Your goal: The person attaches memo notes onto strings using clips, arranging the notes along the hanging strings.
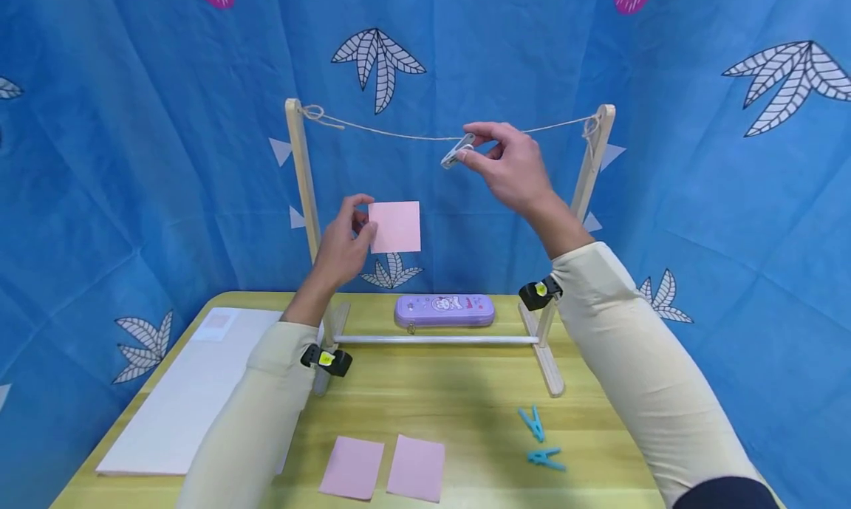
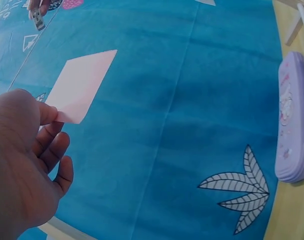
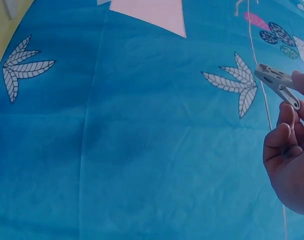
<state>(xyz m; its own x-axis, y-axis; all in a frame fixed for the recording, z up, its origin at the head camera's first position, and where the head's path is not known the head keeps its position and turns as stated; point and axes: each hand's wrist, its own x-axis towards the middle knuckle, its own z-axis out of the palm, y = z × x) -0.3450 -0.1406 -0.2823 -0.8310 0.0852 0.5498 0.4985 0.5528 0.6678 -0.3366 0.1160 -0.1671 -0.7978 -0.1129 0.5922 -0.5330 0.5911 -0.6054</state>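
Note:
My left hand [image 1: 340,249] pinches a square pink paper note [image 1: 396,227] by its left edge, thumb in front, and holds it up below the string. The note's face shows plain pink in the left wrist view, with the thumb over one corner. Higher up, my right hand [image 1: 513,165] grips a pale grey-white clothespin [image 1: 454,154] between thumb and fingers at its handle end. Its nose points down and left, overlapping the twine string [image 1: 385,133] in the head view. That string sags between two wooden posts, tied at each top.
Two pink notes [image 1: 416,467] lie at the table's front, with two blue clothespins [image 1: 545,458] to their right. A purple pencil case [image 1: 444,311] sits behind the stand's white crossbar [image 1: 435,340]. At left, a white board [image 1: 179,391] lies partly under my left sleeve.

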